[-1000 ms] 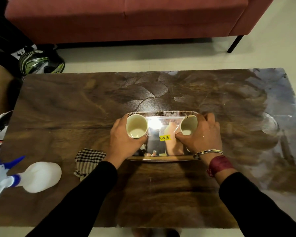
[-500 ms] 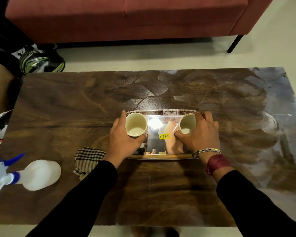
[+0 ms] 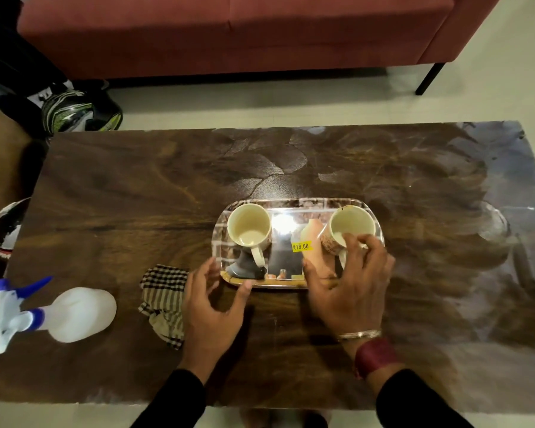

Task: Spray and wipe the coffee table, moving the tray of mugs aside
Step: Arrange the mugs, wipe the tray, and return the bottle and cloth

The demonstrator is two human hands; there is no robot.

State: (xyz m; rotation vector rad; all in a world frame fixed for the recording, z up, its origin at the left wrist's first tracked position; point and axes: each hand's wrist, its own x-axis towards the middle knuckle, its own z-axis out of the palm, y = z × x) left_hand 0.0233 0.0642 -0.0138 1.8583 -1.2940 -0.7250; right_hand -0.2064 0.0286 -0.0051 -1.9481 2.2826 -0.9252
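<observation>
- Mirror-finish rectangular tray (image 3: 297,267) with rounded corners sits flat near the middle of the dark brown wood-grain coffee table (image 3: 136,193), a yellow price sticker (image 3: 301,246) on its shiny base.
- Two cream ceramic mugs stand upright on it: the left mug (image 3: 249,227) with its handle pointing toward the person, the right mug (image 3: 351,230) at the tray's right end.
- Left hand (image 3: 212,307) is at the tray's near-left corner, fingers spread and loose, thumb tip at the near rim; it grips nothing.
- Right hand (image 3: 351,291) lies over the tray's near-right corner, fingers curled loosely, fingertips (image 3: 352,242) in front of the right mug; whether they touch it is unclear, and no firm grasp shows.
- Both arms reach in from the near edge in black sleeves, with a silver bangle (image 3: 359,335) and maroon band (image 3: 374,355) on the right wrist.
- Black-and-cream checked cloth (image 3: 162,301) lies crumpled just left of the left hand.
- White plastic spray bottle (image 3: 53,313) with a blue trigger lies on its side at the table's left end.
- Red-brown sofa (image 3: 229,32) stands beyond the table.
</observation>
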